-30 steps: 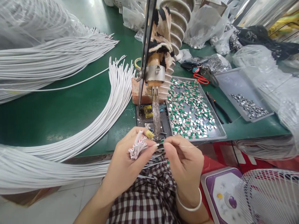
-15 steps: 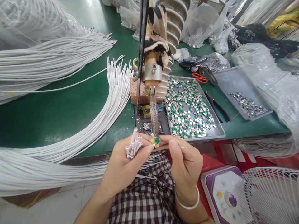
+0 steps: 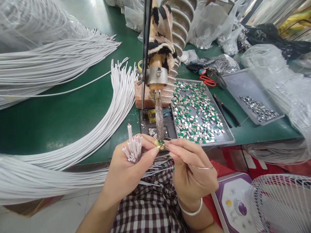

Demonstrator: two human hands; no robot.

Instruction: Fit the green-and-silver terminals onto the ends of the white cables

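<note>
Red-handled scissors (image 3: 208,81) lie at upper right of centre on the green bench (image 3: 60,110); a grey tray (image 3: 252,97) of metal bits sits right; a white fan (image 3: 279,204) fills the lower right.

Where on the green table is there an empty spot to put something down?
The bare green table lies open between the straight wire bundle and the curved white wires. A narrow strip shows by the pliers. It is crowded at the chip tray, the soldering stand and the plastic bags.
</note>
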